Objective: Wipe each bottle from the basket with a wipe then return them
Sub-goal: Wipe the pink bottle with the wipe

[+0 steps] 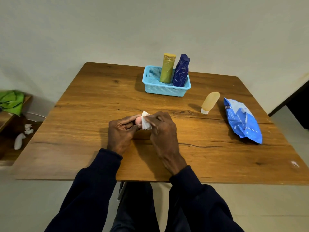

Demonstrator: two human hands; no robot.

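Observation:
My left hand (121, 129) is closed around a small pink bottle (138, 120), most of which is hidden by my fingers. My right hand (160, 129) presses a folded white wipe (145, 122) against that bottle. Both hands are just above the middle of the wooden table (83, 114). At the back stands a light blue basket (164, 91) holding an upright yellow bottle (167, 68) and two dark blue bottles (181, 71). A pale orange bottle (210, 102) stands cap-down on the table to the right of the basket.
A blue pack of wipes (242, 120) lies near the table's right edge. Left of the table, a low shelf carries a green cloth (12, 101), and crumpled white wipes (23, 136) lie on the floor below. A wall stands close behind the table.

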